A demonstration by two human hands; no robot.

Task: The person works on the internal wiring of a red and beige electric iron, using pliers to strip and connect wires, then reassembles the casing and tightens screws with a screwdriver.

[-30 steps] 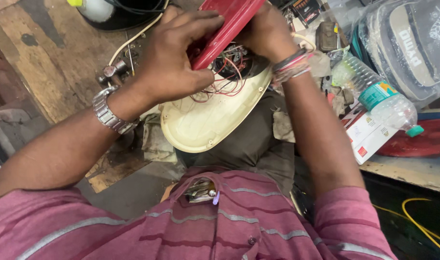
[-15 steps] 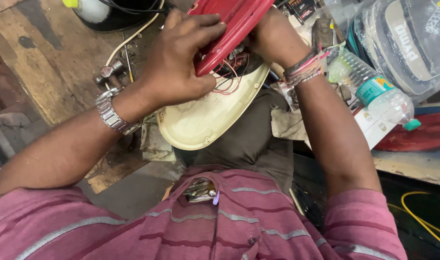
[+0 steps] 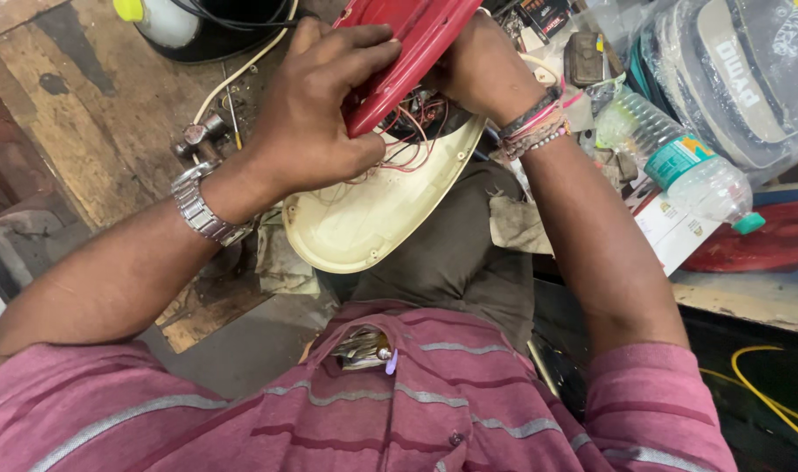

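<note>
While the left hand [image 3: 316, 122] is clamped on the red cover [image 3: 403, 48] at upper centre and the right hand [image 3: 478, 65] grips its far side, keep it close over the cream base shell [image 3: 364, 218] so the thin wires [image 3: 408, 144] stay slack.

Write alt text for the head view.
Both hands, left hand and right hand, grip a red cover above a cream shell with red wires between them. A plastic bottle lies at right on the cluttered wooden bench.
</note>
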